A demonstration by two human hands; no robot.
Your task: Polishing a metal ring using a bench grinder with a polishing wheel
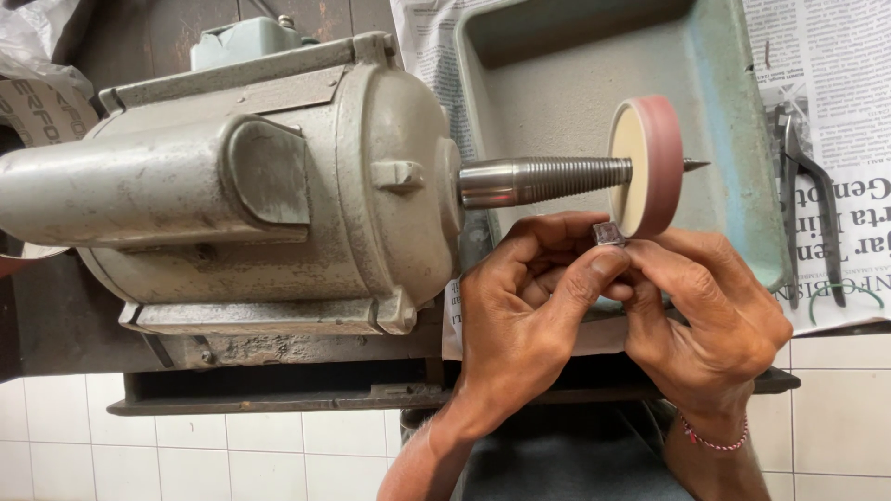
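Both hands sit lowest and closest in my view, pressed together just under the spinning end of the machine. I see the left hand (524,306) with its fingers (594,269) curled and pinched on a small square grey piece (609,234), and the right hand (710,311) closing on the same piece from the other side, a red bead bracelet (713,438) at its wrist. That piece is held up against the lower rim of the pink-edged, cream-faced wheel (647,165), touching it or very nearly so. I see the wheel sitting on a threaded, tapered steel spindle (546,180) that sticks out of a big grey motor (232,186) bolted to the dark bench (278,394). Behind the wheel lies a worn green metal tray (724,111) on sheets of printed newspaper (835,93), white with black type, spread under and right of it. Dark pliers (806,209) rest on that paper, well apart from the hands. White tiles (139,436) show below the bench.
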